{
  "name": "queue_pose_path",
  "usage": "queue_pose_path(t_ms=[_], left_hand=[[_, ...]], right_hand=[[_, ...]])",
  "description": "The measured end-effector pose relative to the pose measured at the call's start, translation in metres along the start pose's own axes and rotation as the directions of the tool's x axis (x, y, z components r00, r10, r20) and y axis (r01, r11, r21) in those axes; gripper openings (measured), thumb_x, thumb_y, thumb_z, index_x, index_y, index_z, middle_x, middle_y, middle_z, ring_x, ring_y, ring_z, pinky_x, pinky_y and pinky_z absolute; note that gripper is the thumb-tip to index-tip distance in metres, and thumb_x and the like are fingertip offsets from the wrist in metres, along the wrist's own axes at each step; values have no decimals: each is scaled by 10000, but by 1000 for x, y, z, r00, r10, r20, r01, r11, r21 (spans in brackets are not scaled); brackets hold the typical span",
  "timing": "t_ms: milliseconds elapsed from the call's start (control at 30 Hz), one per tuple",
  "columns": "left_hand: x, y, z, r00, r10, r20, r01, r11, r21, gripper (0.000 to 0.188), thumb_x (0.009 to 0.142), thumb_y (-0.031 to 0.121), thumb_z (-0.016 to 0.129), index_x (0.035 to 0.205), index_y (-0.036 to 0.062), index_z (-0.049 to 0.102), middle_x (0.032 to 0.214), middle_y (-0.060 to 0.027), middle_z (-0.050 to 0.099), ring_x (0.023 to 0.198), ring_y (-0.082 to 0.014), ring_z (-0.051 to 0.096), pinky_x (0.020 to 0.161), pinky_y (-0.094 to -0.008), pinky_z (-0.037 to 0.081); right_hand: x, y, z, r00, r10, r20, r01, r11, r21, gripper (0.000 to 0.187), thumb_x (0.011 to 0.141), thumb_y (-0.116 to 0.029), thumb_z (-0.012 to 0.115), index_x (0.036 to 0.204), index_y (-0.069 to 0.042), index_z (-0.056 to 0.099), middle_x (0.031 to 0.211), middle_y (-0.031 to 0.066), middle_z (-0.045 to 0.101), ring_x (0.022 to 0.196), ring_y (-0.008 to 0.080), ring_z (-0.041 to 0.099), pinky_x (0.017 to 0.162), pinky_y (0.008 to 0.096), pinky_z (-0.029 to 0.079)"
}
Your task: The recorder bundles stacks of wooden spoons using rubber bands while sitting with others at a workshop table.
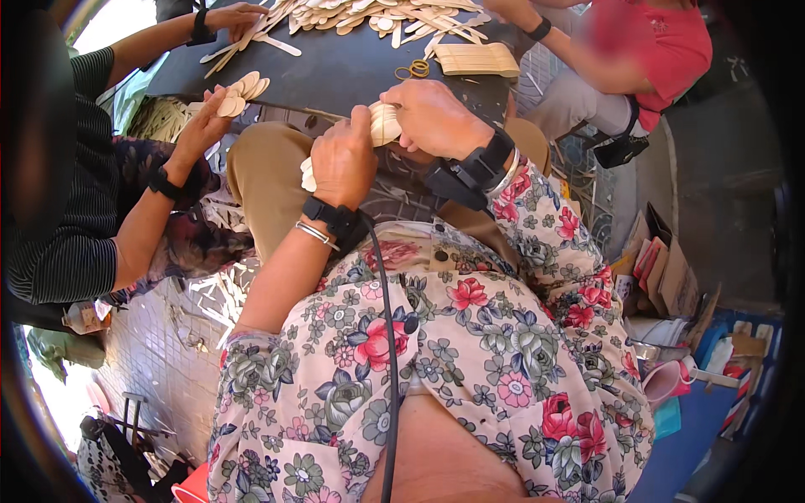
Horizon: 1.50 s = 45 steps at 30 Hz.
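Observation:
Over my lap, near the table's front edge, I hold a bundle of flat wooden spoons (385, 126). My left hand (342, 163) is closed around the middle of the bundle, whose other end pokes out below the palm. At the rounded end, the fingers of my right hand (440, 120) pinch the spoons. A thin line crosses this end; whether it is a rubber band I cannot tell. Beyond my right hand on the dark table (335, 75) lie a few rubber bands (413, 70) and a neatly stacked bundle of wooden sticks (476, 60).
Loose wooden spoons (369, 15) are heaped at the table's far side. At the left, a person in a striped top holds several spoons (243, 94); another in red (662, 50) sits at the right. A cable (390, 335) hangs from my left wrist. Cardboard (662, 272) stands lower right.

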<state>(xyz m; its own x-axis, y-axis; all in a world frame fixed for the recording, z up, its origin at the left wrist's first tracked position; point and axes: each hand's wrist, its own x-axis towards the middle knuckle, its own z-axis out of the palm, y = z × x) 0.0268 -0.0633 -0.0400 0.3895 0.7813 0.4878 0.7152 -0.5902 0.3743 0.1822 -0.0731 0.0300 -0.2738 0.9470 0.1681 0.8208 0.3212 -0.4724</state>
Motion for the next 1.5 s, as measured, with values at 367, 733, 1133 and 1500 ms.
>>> queue_pose_path(t_ms=[367, 733, 1133, 1500], left_hand=[[-9, -14, 17, 998, 56, 30, -56, 998, 21, 278, 713, 38, 651, 909, 81, 460, 709, -122, 601, 660, -330, 628, 576, -433, 474], [-10, -15, 23, 999, 43, -16, -43, 997, -56, 224, 707, -24, 600, 870, 70, 480, 698, -127, 580, 666, -354, 600, 574, -450, 466], [-14, -12, 11, 993, 65, -94, -80, 983, -167, 277, 671, -8, 643, 879, 80, 481, 712, -105, 585, 672, -328, 604, 592, -434, 468], [-20, -7, -4, 997, -39, -65, 16, 946, -325, 246, 738, 6, 628, 949, 89, 531, 775, -131, 635, 731, -357, 623, 610, -449, 474]], right_hand=[[13, 20, 22, 851, 519, 79, -519, 809, 275, 175, 818, -89, 575, 866, -61, 742, 755, 110, 701, 612, 237, 676, 637, 332, 547], [5, 11, 22, 920, 387, -55, -391, 910, -139, 150, 779, -149, 611, 844, -108, 739, 842, 174, 680, 841, 345, 656, 764, 415, 518], [-2, 35, 17, 907, 411, 94, -413, 821, 393, 230, 675, 38, 633, 893, 19, 701, 770, 100, 693, 695, 160, 660, 651, 282, 522], [-12, 21, 23, 896, 346, 280, -438, 574, 692, 172, 686, 30, 705, 840, -16, 644, 766, 3, 634, 666, 72, 557, 591, 230, 451]])
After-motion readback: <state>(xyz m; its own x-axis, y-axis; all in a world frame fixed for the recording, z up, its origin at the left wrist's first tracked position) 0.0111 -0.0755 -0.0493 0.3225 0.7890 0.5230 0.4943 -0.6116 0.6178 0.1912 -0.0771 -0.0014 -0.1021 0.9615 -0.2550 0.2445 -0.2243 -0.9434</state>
